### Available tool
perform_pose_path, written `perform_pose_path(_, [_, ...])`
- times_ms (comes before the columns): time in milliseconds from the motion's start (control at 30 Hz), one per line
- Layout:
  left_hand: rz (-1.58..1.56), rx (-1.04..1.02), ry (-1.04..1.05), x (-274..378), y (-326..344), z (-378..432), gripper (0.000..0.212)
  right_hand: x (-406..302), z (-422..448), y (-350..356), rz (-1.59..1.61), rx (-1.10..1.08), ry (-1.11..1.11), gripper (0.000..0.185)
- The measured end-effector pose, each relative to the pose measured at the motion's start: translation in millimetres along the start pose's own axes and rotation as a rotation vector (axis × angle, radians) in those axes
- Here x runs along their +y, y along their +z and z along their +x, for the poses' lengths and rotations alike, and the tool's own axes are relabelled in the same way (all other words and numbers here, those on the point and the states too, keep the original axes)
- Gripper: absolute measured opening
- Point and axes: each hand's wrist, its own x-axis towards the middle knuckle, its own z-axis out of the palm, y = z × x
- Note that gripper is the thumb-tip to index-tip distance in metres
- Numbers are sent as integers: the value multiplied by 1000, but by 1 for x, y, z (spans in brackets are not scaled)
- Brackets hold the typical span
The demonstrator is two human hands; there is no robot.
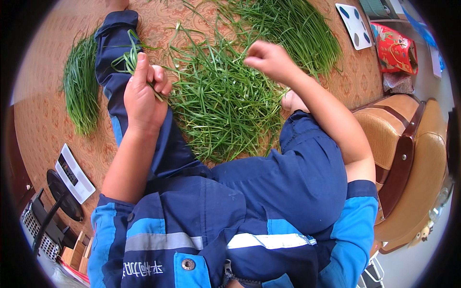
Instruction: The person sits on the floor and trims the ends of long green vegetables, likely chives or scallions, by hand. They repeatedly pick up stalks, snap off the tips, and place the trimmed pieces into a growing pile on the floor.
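Observation:
My left hand (146,95) is closed around a few green grass-like leaves, probably garlic chives (131,59). Their bent tips stick out above the thumb, and pale stem ends show below the fingers. My right hand (269,60) hovers over the right edge of a loose heap of the same leaves (223,104). Its fingers are curled and slightly blurred; whether anything thin is pinched in them cannot be seen. The tangled heap lies on the floor between my legs.
A neat bundle of leaves (82,86) lies left of my leg, and a larger bundle (299,32) lies at the upper right. Around stand a white scale (354,26), a red printed bag (393,48), a tan leather seat (407,151) and a white flat device (75,174) on the patterned floor (39,72).

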Motion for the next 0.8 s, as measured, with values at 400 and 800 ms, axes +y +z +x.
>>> perform_pose_path(400, [-37, 25, -6, 6, 5, -3, 35, -39, 1, 39, 381, -853, 151, 23])
perform_pose_path(800, [-66, -48, 180, 39, -26, 13, 34, 5, 9, -16, -21, -181, 94, 37])
